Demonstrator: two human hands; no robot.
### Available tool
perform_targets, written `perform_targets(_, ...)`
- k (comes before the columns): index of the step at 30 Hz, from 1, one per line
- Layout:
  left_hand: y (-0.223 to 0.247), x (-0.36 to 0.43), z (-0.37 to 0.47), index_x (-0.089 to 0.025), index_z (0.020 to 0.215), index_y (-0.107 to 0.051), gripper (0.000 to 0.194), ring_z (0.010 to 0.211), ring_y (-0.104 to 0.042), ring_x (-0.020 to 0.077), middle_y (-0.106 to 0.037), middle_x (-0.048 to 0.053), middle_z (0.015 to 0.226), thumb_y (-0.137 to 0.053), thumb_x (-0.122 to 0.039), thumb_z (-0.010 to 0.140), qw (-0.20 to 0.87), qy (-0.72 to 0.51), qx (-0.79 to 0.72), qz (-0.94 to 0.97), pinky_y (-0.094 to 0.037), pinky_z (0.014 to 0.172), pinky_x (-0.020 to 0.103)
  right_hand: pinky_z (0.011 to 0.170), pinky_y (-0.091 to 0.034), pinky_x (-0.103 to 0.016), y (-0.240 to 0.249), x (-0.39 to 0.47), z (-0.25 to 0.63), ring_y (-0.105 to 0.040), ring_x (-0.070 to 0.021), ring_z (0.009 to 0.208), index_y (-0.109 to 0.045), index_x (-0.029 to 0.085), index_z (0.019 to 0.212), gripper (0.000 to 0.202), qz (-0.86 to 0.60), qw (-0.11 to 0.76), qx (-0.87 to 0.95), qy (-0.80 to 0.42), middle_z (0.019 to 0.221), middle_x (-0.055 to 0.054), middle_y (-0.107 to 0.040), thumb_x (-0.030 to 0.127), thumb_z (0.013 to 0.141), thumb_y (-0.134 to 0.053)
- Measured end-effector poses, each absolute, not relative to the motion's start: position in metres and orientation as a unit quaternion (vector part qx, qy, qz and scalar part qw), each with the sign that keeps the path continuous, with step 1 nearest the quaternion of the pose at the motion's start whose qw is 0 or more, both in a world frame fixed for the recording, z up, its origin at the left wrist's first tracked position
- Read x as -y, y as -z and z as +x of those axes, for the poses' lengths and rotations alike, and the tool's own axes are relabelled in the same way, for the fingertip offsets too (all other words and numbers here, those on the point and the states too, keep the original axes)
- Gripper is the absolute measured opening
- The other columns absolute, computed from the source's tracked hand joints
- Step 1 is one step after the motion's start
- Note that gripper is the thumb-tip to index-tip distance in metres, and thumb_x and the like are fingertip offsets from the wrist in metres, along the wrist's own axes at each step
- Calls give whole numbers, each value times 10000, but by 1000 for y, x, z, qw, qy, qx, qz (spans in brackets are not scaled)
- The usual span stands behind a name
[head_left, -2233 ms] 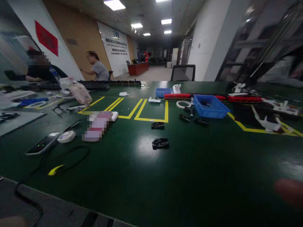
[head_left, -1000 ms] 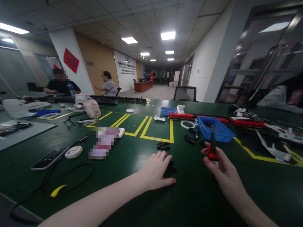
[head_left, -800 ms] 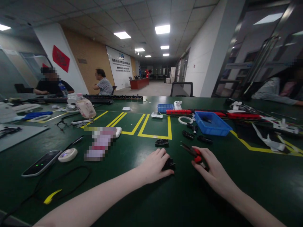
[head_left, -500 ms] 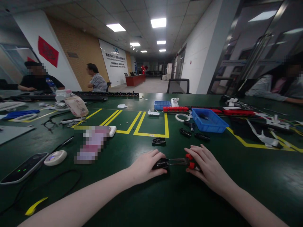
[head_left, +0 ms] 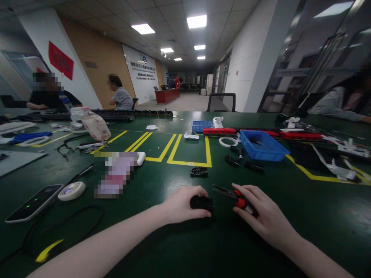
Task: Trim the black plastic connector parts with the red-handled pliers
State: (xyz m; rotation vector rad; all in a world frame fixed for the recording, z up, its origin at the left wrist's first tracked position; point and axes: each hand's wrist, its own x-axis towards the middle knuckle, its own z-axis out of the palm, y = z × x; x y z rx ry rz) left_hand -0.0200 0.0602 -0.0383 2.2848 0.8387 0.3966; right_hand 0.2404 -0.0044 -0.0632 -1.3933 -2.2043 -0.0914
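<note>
My left hand (head_left: 185, 203) is closed around a black part (head_left: 202, 202) just above the green table. To its right, my right hand (head_left: 261, 208) grips red-and-black pliers (head_left: 241, 199), whose metal jaws point up and left, apart from the black part. Beyond my left hand lies another black part (head_left: 198, 172). Two more black pieces (head_left: 232, 160) (head_left: 254, 166) rest in front of the blue tray (head_left: 262, 151), beside a small black fitting (head_left: 239, 150).
A white ring (head_left: 228, 142) and red strips (head_left: 219, 131) lie farther back. On the left are a phone-like device (head_left: 34, 202), a white round item (head_left: 72, 191) and a bottle (head_left: 95, 125). People sit beyond the table at left and right.
The pliers' jaws have come away from the black part and now tilt up and left. My right hand has moved slightly right. The whole view has shifted a little.
</note>
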Motion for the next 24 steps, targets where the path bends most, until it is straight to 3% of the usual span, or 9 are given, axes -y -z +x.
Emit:
perform_targets(5, 40, -61, -20, -213, 1033, -560, 368, 800, -604, 176, -646, 3, 917, -669, -452, 775, 317, -147, -319, 881, -432, 664, 267, 720, -536, -353, 60, 9, 238, -603, -222, 901, -541, 213, 1160, 418, -501, 267, 822, 29, 1026, -97, -620, 445, 815, -583)
perform_targets(10, 40, -60, -20, -216, 1052, -526, 389, 763, -603, 178, -640, 1, 886, -647, -473, 786, 296, -123, -337, 885, -425, 630, 260, 695, -527, -345, 58, 9, 237, -606, -216, 858, -597, 207, 1023, 341, -496, 252, 830, 46, 965, -90, -640, 465, 800, -588)
perform_targets(24, 42, -61, -20, -223, 1067, -507, 389, 758, -613, 172, -642, -1, 897, -653, -457, 791, 275, -116, -309, 903, -410, 624, 245, 672, -516, -327, 61, 6, 237, -618, -199, 814, -615, 207, 1024, 381, -481, 232, 842, 77, 965, -82, -659, 508, 796, -573)
